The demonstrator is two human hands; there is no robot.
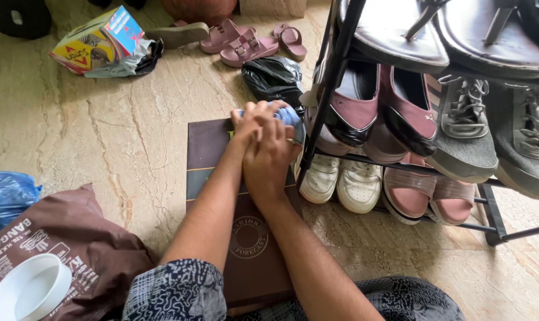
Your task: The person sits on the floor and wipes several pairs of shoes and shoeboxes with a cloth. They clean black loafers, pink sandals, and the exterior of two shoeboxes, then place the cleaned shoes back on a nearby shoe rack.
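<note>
while the brown shoe box (251, 249) lies shut, left hand (250, 122) and right hand (268, 156) clamp a blue cloth (288, 116).

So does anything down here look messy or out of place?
Yes. Pink sandals lie scattered on the floor instead of on the shoe rack, and a colourful carton lies tipped on a crumpled bag. Both hands press a blue cloth onto a brown box.

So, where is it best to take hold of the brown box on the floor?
Grip the brown box by its two long edges, coming from above at the near end. It lies flat on the floor, and both hands, left hand and right hand, press a blue cloth on its far end.
</note>
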